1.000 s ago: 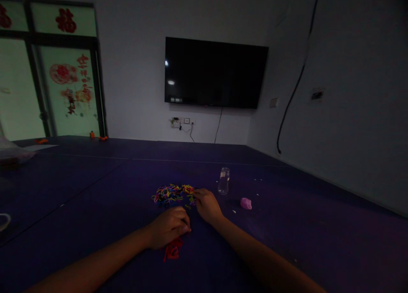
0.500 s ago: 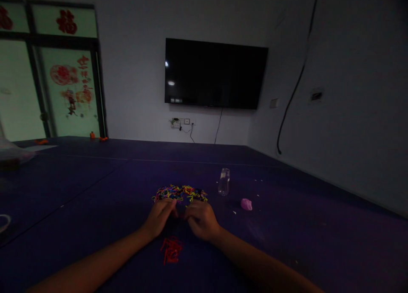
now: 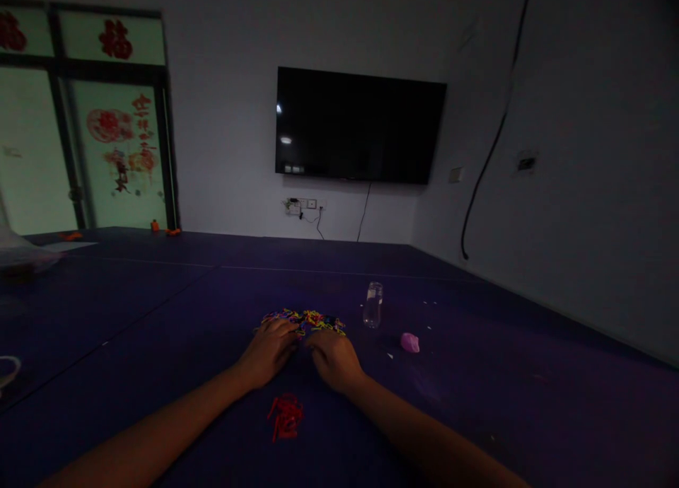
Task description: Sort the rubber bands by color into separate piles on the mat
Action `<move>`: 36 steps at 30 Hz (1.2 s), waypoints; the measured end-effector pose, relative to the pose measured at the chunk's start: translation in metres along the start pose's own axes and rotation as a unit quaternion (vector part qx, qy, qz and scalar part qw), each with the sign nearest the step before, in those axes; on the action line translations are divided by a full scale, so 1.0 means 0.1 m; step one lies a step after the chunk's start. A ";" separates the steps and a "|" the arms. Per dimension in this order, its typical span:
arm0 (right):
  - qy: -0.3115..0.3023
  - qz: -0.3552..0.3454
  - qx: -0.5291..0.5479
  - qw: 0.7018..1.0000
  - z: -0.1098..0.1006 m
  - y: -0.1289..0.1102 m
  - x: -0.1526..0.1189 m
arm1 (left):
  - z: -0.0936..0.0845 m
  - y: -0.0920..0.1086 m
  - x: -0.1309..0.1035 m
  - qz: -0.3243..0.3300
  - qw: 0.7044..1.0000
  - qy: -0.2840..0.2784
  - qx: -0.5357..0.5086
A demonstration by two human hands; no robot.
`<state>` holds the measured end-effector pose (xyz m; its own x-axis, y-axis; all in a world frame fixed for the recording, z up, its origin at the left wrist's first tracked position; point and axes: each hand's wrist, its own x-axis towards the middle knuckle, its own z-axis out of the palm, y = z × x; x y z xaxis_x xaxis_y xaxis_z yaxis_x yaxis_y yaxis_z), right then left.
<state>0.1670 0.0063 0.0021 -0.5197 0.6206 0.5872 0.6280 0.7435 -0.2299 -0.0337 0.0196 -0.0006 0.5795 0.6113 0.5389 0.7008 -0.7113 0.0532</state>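
A loose heap of small bands in many colours, looped like rubber bands, lies on the purple surface ahead of me. My left hand rests at the heap's near left side, fingers reaching over its edge and apart from the thumb. At the near right side is my right hand, its fingers bent inward and closed; whatever they hold is hidden. A small gap separates the two hands. Closer to me, between my forearms, sits a separate pile of red bands, touched by neither hand.
Right of the heap stands a clear bottle, with a pink lump beyond my right hand. White scraps dot the purple surface. At far left lies a clear plastic bag; a television hangs on the wall.
My left hand has moved forward and flattened over the heap's edge. The reddish thing that stretched between both hands no longer shows. My right hand has barely shifted.
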 end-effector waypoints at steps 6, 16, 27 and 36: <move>-0.021 0.045 -0.036 0.998 0.00 0.32 0.13 | 0.03 0.00 0.01 -0.002 1.000 -0.023 0.003; -0.076 0.046 -0.081 0.993 0.09 0.47 0.15 | 0.06 0.00 0.00 -0.018 1.000 0.005 -0.012; -0.075 0.029 -0.082 0.993 0.02 0.40 0.16 | 0.06 -0.02 0.00 -0.026 1.000 -0.010 -0.014; -0.069 -0.022 -0.051 0.996 -0.04 0.33 0.18 | 0.06 -0.01 0.00 -0.024 1.000 -0.019 -0.004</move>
<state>0.1812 0.0412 0.0082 -0.6184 0.6217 0.4808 0.6553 0.7456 -0.1213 -0.0320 0.0225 -0.0056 0.5607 0.6581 0.5025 0.7251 -0.6833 0.0859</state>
